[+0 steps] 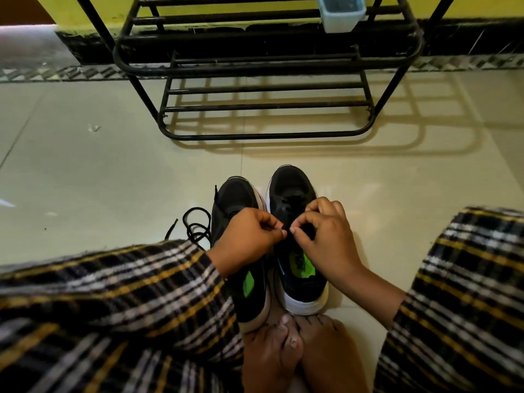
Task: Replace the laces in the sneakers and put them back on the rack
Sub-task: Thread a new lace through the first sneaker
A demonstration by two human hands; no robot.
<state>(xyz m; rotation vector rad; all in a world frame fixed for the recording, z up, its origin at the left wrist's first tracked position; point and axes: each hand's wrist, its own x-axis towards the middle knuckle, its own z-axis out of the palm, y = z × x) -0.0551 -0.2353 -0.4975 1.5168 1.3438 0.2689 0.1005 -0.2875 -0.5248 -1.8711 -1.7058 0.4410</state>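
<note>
1. Two black sneakers with white soles stand side by side on the tiled floor (pixel 85 171), toes toward the shoe rack (pixel 266 89); the left sneaker (pixel 241 199) is partly covered by the left hand (pixel 243 239) and its plaid sleeve (pixel 127 293).
2. The lacing area of the right sneaker (pixel 295 194) lies behind both hands; black lace against black upper makes the eyelets hard to make out.
3. Left hand: fingers curled, thumb and forefinger pinched together on a black lace at the tongue of the right sneaker.
4. Right hand (pixel 326 239): fingers curled, fingertips pinching the same lace region, nearly touching the left hand.
5. A loose black lace (pixel 195 228) lies coiled on the floor just beside the left sneaker, its near end hidden under the sleeve.
6. The rack's upper tiers are cut off by the frame's top edge; a pale blue plastic container (pixel 341 15) sits on a tier, its dark contents not identifiable.
7. Green insoles show inside both sneakers; bare feet (pixel 289 353) touch the heels.
</note>
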